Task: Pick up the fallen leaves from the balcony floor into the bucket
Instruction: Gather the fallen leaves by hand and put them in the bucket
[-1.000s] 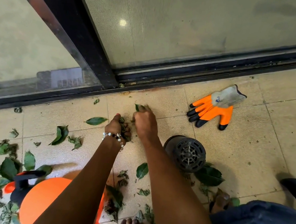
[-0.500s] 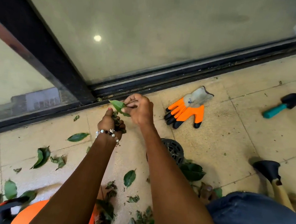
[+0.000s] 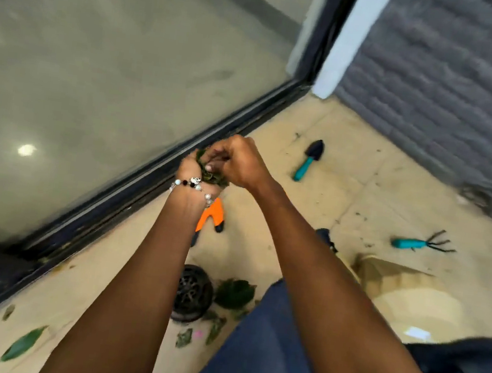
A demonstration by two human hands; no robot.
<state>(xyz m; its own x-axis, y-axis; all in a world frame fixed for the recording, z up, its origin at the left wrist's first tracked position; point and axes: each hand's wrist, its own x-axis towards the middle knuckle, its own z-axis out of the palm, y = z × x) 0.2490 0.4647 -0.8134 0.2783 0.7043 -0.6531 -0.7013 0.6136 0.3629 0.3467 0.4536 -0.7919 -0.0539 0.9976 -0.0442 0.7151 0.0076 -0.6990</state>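
Observation:
Both hands are raised together in front of the glass door. My left hand (image 3: 192, 168), with a bead bracelet on its wrist, is closed around a bunch of green leaves (image 3: 212, 176). My right hand (image 3: 238, 162) presses into the same bunch from the right, its fingers curled on the leaves. More fallen leaves lie on the tiled floor: a long green leaf (image 3: 24, 343) at the lower left and small crumpled leaves (image 3: 186, 336) beside my knee. The bucket is out of view.
A black plastic pot (image 3: 193, 293) lies on its side with a leafy plant (image 3: 235, 293) spilling out. An orange glove (image 3: 211, 214) shows below my left wrist. A teal trowel (image 3: 309, 160) and teal hand rake (image 3: 421, 244) lie near the grey brick wall (image 3: 457, 89).
The view has swung right and up; the orange bucket has left the frame. Both hands rose from the floor and closed together on the gathered leaves.

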